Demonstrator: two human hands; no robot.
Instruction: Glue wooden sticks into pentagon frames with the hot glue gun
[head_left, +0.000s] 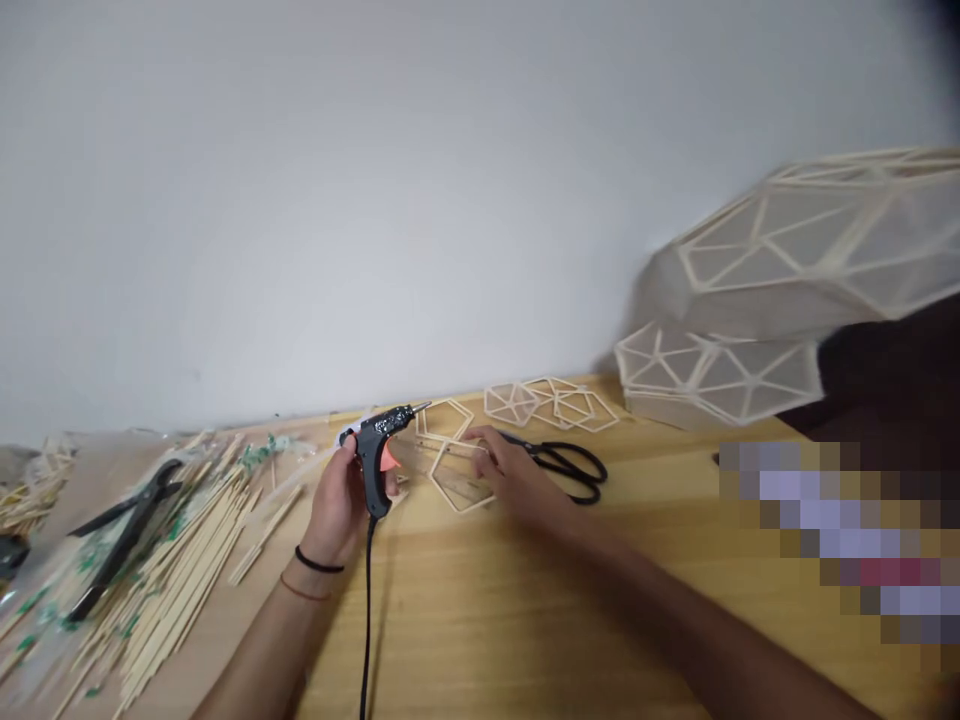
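Observation:
A black glue gun (375, 460) with an orange trigger is upright in my left hand (341, 495), whose fingers wrap round its grip. Its metal nozzle points right, and a black cord hangs from the handle. Just right of it, my right hand (514, 475) reaches over the table with fingers bent at the upper right of a pentagon frame (459, 508) made of thin wooden sticks. The hand is slightly blurred, and its fingertips partly cover the frame. Behind lies another stick pentagon (455, 408). Black-handled scissors (581, 470) lie beyond my right hand, their blades mostly hidden.
Loose wooden sticks (191, 560), plastic wrapping and a black long-handled tool (127, 540) spread over the left side. More stick polygons (551, 400) lie by the wall. Faceted stick-and-sheet structures (720, 375) stand at the right. A pixelated patch covers the right edge.

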